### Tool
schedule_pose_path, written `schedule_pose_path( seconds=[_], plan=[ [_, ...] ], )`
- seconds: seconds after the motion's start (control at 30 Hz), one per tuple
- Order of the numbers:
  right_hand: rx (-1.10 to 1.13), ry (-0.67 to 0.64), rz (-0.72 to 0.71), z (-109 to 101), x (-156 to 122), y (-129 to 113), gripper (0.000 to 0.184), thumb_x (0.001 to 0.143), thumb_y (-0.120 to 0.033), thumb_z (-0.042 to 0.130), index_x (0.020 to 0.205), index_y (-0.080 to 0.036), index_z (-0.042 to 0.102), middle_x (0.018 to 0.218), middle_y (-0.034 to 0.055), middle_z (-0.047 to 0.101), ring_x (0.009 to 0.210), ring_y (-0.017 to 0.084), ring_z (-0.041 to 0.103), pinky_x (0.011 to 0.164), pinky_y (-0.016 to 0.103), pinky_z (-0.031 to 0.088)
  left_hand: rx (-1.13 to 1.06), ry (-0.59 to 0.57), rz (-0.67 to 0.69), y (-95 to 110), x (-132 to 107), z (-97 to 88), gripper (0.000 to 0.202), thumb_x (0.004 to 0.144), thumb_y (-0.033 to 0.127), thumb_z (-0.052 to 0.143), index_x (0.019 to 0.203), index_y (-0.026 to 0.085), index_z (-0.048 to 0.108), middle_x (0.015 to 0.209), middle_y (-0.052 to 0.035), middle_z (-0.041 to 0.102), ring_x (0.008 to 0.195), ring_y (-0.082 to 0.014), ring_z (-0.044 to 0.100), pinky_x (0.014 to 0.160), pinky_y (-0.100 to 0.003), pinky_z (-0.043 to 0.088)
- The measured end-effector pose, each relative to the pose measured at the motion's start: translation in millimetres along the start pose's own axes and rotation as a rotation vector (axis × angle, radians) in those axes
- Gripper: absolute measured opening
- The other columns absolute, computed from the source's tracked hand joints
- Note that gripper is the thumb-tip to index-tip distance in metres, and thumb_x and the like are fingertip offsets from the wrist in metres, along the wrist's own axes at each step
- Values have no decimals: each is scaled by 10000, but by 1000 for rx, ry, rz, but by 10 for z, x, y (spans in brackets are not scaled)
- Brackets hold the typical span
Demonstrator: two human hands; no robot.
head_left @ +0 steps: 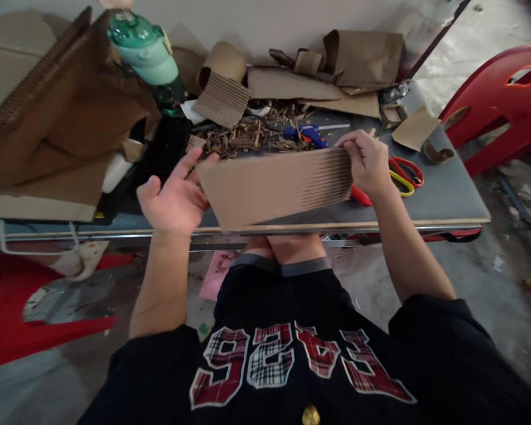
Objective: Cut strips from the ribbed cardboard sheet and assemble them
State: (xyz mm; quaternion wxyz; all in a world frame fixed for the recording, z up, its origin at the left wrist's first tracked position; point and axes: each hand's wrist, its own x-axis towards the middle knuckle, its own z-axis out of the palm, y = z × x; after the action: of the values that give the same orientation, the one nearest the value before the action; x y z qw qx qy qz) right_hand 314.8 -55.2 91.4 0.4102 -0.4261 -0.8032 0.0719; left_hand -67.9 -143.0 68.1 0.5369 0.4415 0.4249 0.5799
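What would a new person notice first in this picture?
First, the corrugated cardboard sheet at the centre, above the table's near edge: the right hand pinches its upper right corner, and the open left hand touches its left edge. Next, the green bottle at upper left and the red chair at right.

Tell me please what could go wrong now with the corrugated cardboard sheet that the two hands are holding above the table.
1. The left hand looks open and touches only one edge of the brown corrugated cardboard sheet, while the right hand pinches the other; the sheet might slip or bend.
2. The red and yellow scissors lie just beside the right hand and could be knocked.
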Motion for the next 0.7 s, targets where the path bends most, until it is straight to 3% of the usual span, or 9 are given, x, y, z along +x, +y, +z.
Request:
schedule_pose_path(
  seconds=[0.07, 0.13, 0.27, 0.37, 0.5, 0.6, 0.7],
  plan=[
    [24, -104, -30, 73, 43, 22, 445, 1110, -489, 382, 961, -247, 724, 992, 80, 777, 950, 211, 715, 905, 380, 558, 59, -12, -65, -171, 62, 49, 886, 576, 699, 903, 1326, 269, 713, 1216, -132, 800, 1149, -398, 765, 887, -517, 688],
    [31, -113, 9, 166, 24, 20, 388, 1106, -408, 394, 995, -237, 724, 1031, 83, 776, 992, 215, 721, 944, 379, 557, 153, 85, -36, -419, 69, 152, 911, 540, 463, 1027, 1348, 232, 677, 1000, -86, 802, 1028, -350, 796, 937, -512, 678],
    [5, -2, 157, 246, -74, 27, 384, 1110, -438, 385, 1039, -243, 708, 1066, 100, 755, 1042, 235, 712, 1019, 402, 555, 55, 236, 72, -716, 40, 307, 666, 560, 427, 1019, 1112, 244, 694, 1054, -59, 789, 1077, -315, 783, 988, -496, 673],
    [29, 55, 166, 188, -88, 57, 421, 1100, -542, 388, 1041, -273, 707, 1119, 116, 739, 1146, 269, 692, 1087, 437, 539, 65, 199, 62, -672, 91, 313, 621, 606, 467, 1005, 1095, 245, 694, 1139, -80, 789, 1121, -322, 775, 940, -484, 696],
    [73, 82, 157, 88, 13, 54, 461, 1076, -615, 394, 998, -290, 712, 1090, 123, 734, 1164, 301, 682, 1104, 488, 534, 86, 89, -59, -561, 170, 257, 582, 479, 449, 1039, 910, 195, 741, 963, -111, 790, 1006, -392, 802, 881, -556, 712],
    [32, 36, 143, 86, 133, -62, 486, 1076, -643, 371, 993, -302, 706, 1116, 125, 734, 1205, 309, 664, 1112, 498, 532, -14, 147, -105, -550, 146, 251, 531, 472, 482, 1015, 827, 220, 719, 879, -83, 772, 912, -387, 812, 726, -554, 729],
    [32, -34, 138, 148, 253, -270, 489, 1081, -664, 366, 997, -310, 692, 1179, 119, 729, 1256, 300, 634, 1101, 475, 528, -25, 257, -12, -532, 129, 261, 552, 470, 451, 1031, 830, 233, 674, 867, -55, 758, 796, -319, 803, 570, -437, 711]
  ],
)
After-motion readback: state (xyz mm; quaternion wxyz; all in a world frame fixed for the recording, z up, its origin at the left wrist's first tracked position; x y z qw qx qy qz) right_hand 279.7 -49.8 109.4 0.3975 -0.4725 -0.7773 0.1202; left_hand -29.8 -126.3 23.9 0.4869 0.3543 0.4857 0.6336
